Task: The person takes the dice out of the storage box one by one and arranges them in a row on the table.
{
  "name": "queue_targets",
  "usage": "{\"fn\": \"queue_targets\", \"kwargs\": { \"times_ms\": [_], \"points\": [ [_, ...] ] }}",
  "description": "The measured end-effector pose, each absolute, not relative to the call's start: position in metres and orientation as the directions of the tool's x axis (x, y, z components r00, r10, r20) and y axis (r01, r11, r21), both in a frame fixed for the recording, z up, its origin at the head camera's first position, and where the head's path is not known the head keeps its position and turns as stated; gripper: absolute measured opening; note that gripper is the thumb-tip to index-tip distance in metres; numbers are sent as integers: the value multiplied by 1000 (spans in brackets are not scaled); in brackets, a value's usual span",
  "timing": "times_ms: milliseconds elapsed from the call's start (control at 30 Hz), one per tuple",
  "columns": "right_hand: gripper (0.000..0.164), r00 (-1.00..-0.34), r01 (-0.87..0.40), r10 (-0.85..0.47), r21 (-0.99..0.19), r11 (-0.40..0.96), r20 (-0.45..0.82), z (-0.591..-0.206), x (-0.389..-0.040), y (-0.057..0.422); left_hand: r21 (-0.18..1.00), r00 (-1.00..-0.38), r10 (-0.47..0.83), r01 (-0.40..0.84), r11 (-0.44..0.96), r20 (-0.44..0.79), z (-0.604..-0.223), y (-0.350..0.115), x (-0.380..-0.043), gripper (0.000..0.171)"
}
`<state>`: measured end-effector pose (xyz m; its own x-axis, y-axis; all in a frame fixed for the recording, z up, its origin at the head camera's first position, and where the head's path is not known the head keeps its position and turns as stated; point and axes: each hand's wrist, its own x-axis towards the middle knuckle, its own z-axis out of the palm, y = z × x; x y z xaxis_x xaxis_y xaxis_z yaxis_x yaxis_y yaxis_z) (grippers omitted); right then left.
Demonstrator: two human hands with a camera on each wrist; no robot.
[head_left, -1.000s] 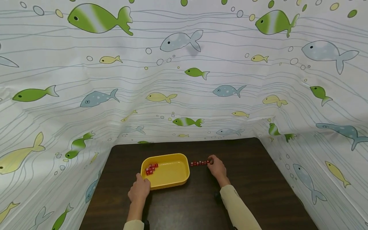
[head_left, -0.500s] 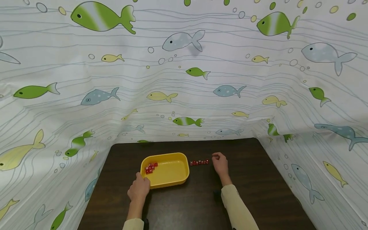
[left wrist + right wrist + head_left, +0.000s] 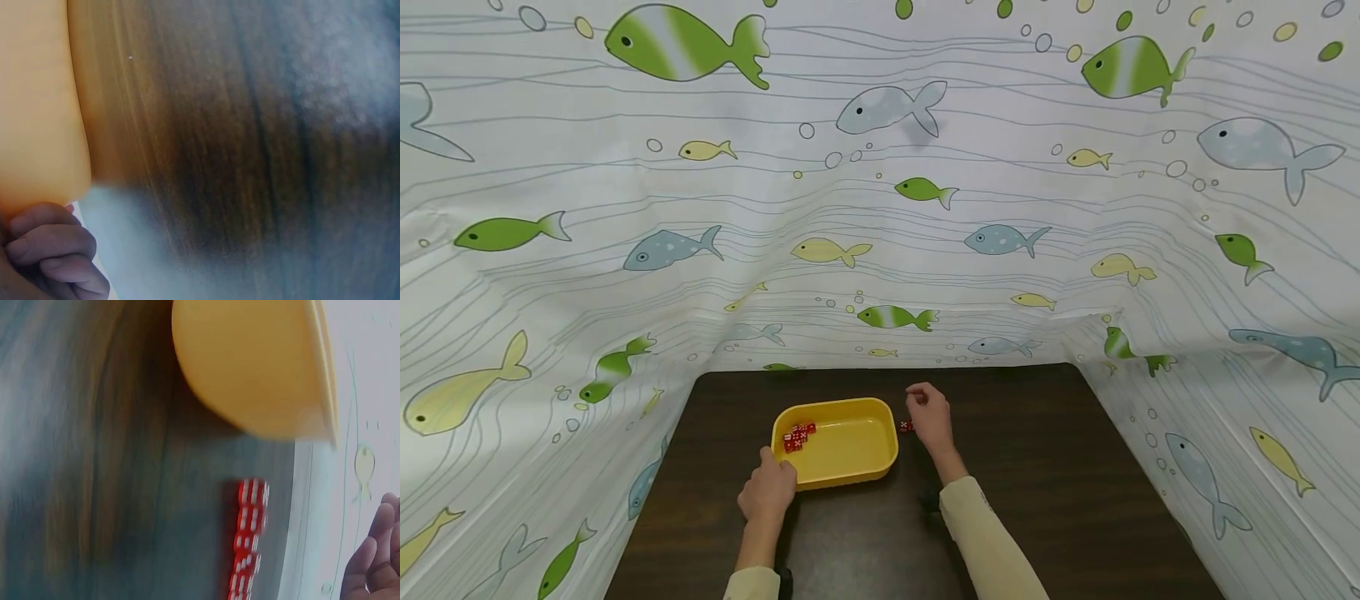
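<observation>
A yellow plastic tray (image 3: 848, 450) sits on the dark wooden table. My left hand (image 3: 767, 485) grips its near left corner; the left wrist view has those fingers curled beneath the rim. Several red dice (image 3: 797, 437) lie grouped inside at the left end. My right hand (image 3: 933, 421) hovers just right of the tray, over a row of red dice (image 3: 248, 519) standing on the table. It hides most of that row in the head view. The right wrist view catches relaxed fingers (image 3: 381, 550) at its edge, with nothing seen between them.
The dark table (image 3: 1037, 467) extends to the right and in front of the tray. A white cloth with printed fish (image 3: 898, 317) hangs behind the table and along both sides.
My right hand first touched the right end of the dice row, drew off to the right, then moved left over the row towards the tray. My left hand stayed on the tray's corner.
</observation>
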<state>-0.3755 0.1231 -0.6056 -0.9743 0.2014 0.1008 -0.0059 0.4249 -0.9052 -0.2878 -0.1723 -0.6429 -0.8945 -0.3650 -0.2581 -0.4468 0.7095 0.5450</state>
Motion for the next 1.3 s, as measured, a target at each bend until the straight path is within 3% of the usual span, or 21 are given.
{"fn": "queue_targets", "kwargs": {
  "times_ms": [300,467,567,900,1300],
  "points": [
    [22,-995,-68,-97,-793,605,11,-612,-377,75,547,-900,-357,-436,715,-251,-640,-174,-290,50],
    [23,-983,-140,-182,-678,722,9,-616,-379,51,541,-901,-346,-433,721,-260,-640,-174,-290,51],
    [25,-974,-163,-225,-677,717,-3,-616,-378,38,545,-899,-346,-437,716,-267,-639,-173,-290,51],
    [41,-951,-198,-303,-625,755,-64,-611,-382,9,546,-902,-336,-432,718,-271,-632,-170,-292,55],
    [43,-946,-214,-305,-499,839,-106,-617,-381,-16,524,-896,-330,-443,728,-299,-632,-170,-283,56]
  ]
}}
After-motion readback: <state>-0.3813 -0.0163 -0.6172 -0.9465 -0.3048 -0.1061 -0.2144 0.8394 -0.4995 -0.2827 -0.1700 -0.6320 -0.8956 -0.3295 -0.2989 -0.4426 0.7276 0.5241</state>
